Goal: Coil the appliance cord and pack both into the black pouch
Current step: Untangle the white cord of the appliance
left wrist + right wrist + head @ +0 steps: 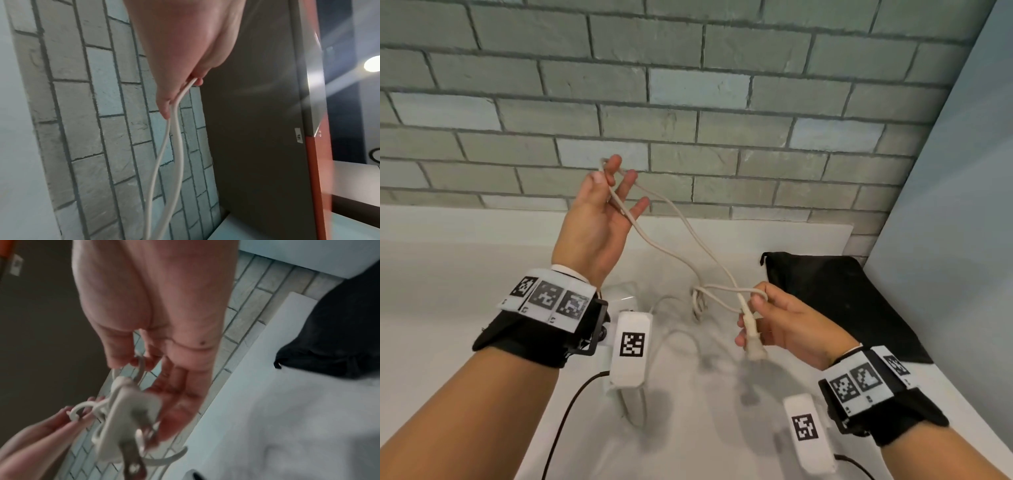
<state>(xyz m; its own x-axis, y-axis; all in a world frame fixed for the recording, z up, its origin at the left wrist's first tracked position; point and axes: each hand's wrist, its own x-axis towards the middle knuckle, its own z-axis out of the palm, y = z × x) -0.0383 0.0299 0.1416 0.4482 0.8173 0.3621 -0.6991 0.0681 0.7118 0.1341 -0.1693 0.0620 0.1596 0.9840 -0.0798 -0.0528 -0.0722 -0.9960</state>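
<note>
Beside the hands, flat black pouch (pixel 839 301).

Back wall: grey-green brick (pixel 722 96) with dark mortar lines, lit in pale patches.
Right side: plain light panel (pixel 962 205) meeting the brick at the corner.
Counter: white surface (pixel 448 291) running to the wall, with a raised white lip (pixel 482 219) along its rear edge.

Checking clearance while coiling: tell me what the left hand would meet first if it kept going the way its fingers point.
Probably the brick wall. The left hand points up and away, holding a loop of cord; nothing shows between. Depth is unclear.
</note>
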